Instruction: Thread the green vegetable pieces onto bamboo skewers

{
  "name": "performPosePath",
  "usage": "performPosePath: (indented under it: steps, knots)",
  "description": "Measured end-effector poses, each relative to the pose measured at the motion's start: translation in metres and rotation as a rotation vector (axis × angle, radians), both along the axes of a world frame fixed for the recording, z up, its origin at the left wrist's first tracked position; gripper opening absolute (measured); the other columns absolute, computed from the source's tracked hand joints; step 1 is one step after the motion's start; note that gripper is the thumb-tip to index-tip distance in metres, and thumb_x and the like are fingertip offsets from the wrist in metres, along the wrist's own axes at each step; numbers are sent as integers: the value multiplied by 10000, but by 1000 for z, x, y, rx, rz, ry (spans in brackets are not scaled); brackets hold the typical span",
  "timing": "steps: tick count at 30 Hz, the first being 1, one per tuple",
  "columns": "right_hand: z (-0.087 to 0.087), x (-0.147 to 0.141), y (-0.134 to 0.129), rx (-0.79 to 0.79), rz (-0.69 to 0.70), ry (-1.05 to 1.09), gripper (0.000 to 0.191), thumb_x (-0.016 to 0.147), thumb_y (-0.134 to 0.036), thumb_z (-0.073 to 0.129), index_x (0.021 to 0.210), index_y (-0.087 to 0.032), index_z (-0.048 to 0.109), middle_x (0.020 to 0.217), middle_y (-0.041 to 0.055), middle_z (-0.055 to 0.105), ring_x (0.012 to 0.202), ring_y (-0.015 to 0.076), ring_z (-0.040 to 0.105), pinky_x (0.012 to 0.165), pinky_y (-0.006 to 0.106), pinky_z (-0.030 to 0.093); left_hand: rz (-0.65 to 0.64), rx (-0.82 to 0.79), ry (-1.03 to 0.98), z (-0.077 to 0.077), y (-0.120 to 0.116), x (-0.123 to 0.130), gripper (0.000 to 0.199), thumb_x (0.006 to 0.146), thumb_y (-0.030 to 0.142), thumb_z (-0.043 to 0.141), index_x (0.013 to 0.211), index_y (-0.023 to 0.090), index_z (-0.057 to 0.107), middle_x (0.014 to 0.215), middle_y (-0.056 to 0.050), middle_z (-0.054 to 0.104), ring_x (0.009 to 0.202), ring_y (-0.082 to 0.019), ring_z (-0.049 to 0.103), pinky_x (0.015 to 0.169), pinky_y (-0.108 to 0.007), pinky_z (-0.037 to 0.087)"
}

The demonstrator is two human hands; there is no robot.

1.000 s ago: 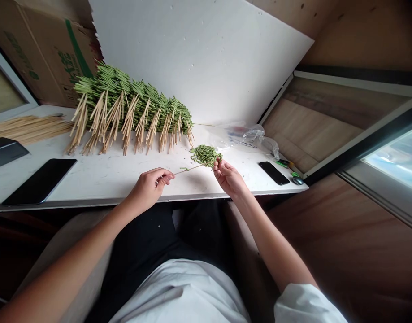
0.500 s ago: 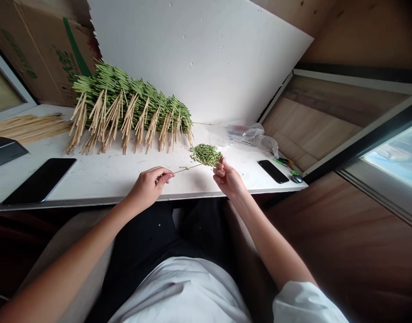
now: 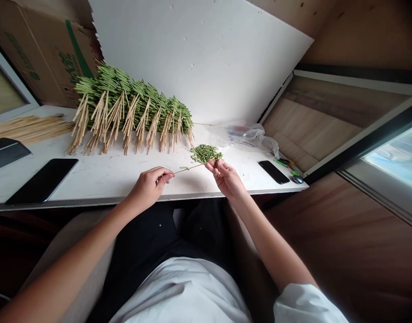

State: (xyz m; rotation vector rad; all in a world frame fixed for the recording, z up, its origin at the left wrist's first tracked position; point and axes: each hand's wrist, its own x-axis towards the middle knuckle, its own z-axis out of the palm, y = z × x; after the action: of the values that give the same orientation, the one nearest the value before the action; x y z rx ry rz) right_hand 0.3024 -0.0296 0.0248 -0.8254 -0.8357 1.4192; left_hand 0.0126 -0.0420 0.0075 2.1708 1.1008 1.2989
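Cardboard box [image 3: 46,56] far left; flat black device [image 3: 42,181] near left; dark phone [image 3: 274,172] right; clear plastic bag [image 3: 254,133] beyond it.

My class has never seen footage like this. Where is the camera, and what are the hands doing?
No machine here: these are a person's bare hands. One camera, worn on the head, looks forward and down. The left hand pinches a thin skewer; the right hand is at its other end, anything pinched there too small to tell. On the white table lie cut green pieces, stacked skewers of green pieces, bare skewers and a clear plastic bag.
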Motion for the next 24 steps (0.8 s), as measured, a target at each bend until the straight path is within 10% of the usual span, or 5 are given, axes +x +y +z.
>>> performPosePath:
  steps: [24]
  knots:
    - [10,-6,-9,124,-88,-152,376,743,-530,962,916,-230,816,1032,80,837,1064,279,818,736,270,646,29,84,71,1,-3,-2,278,1065,320,553,964,200,783,863,-59,773,740,-184,700,688,-285,516]
